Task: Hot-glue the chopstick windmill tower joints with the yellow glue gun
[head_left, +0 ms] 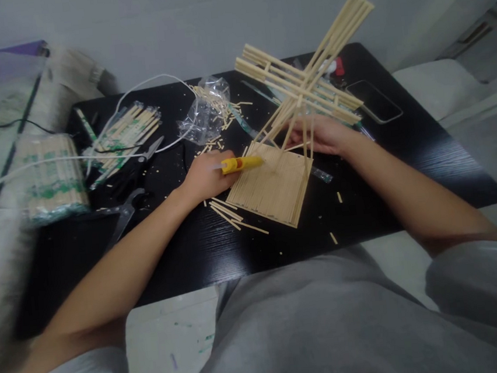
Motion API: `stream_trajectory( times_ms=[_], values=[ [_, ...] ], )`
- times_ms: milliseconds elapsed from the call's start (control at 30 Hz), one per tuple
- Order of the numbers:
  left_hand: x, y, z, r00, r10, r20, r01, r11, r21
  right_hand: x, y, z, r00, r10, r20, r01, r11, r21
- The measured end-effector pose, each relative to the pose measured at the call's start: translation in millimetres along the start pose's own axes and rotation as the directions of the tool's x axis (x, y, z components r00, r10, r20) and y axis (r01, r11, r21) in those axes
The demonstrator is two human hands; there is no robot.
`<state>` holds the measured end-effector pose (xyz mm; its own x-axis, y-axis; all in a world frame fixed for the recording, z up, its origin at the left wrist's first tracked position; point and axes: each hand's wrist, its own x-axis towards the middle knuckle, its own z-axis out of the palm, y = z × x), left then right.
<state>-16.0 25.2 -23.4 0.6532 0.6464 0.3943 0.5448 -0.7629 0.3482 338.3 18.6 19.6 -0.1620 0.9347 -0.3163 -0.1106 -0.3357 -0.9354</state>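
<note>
A yellow hot glue gun (pixel 241 164) is gripped in my left hand (pixel 209 175), its tip pointing right over a flat square base (pixel 270 187) of bamboo sticks laid side by side. From the base's far side rises a frame of slim stick legs, topped by crossed blades (pixel 304 87) like a windmill. My right hand (pixel 316 135) is closed around the legs at the base's far right corner, with its fingers partly hidden behind the sticks. Several loose sticks (pixel 226 209) lie beside the base's left edge.
On the black table (pixel 184 251) lie black-handled scissors (pixel 151 152), pliers-like cutters (pixel 128 213), wrapped chopsticks (pixel 129 133) and a full chopstick pack (pixel 52 176). Cut stick pieces and a clear plastic bag (pixel 206 114) are behind. A phone (pixel 374 101) rests right. A white cable (pixel 139 152) crosses the left.
</note>
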Motion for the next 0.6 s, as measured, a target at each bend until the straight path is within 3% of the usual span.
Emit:
stream_trajectory(
  times_ms=[600],
  values=[
    [-0.6, -2.5, -0.2, 1.000, 0.029, -0.007, -0.029, 1.000, -0.008, -1.6, -0.8, 1.2, 0.999, -0.031, 0.007, 0.031, 0.999, 0.012]
  ],
)
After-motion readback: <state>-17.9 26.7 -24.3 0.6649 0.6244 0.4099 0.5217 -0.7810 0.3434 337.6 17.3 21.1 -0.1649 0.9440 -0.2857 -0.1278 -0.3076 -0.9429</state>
